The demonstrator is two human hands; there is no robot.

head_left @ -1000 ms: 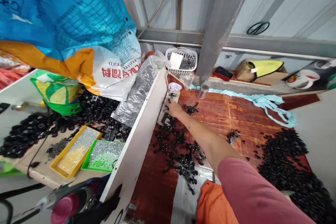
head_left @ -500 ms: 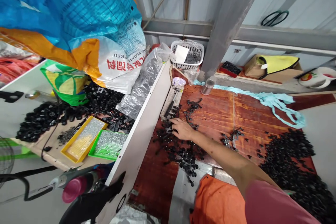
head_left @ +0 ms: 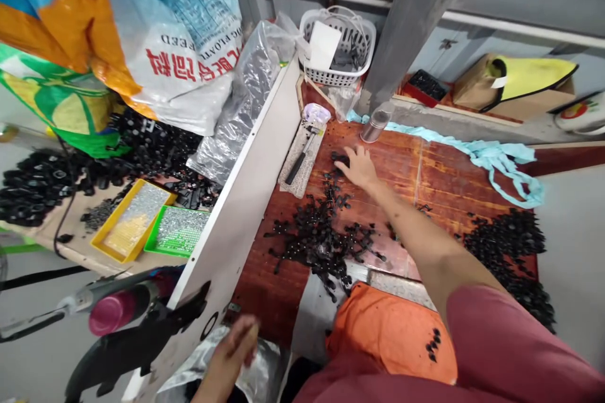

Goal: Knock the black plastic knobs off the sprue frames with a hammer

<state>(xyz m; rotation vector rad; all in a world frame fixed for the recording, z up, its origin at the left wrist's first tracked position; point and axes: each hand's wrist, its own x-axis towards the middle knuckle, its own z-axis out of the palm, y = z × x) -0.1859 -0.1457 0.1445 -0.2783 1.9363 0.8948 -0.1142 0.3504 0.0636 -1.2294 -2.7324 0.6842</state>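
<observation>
My right hand (head_left: 358,165) reaches across the reddish-brown tabletop (head_left: 397,170), fingers spread and bent over a small clump of black plastic pieces (head_left: 339,157). The fingertips appear to touch that clump. A larger pile of branching black plastic pieces (head_left: 326,227) lies nearer to me. My left hand (head_left: 234,349) is low, at the bottom of the view, above a silvery plastic bag (head_left: 265,365). Its fingers look curled but are blurred, and whether it holds anything is unclear. A black-handled hammer (head_left: 302,157) rests on a speckled stone slab (head_left: 297,182), left of my right hand.
A white partition (head_left: 236,201) borders the left side. Beyond it are a yellow tray (head_left: 111,245), a green tray (head_left: 177,233) and black parts. A metal canister (head_left: 373,128) and white basket (head_left: 338,75) stand behind. More black pieces (head_left: 510,252) are heaped right; orange cloth (head_left: 392,327) lies in front.
My right hand has moved from the main pile toward the back, near the canister. The hammer and slab are now uncovered. My left hand has come into view at the bottom; the view has shifted.
</observation>
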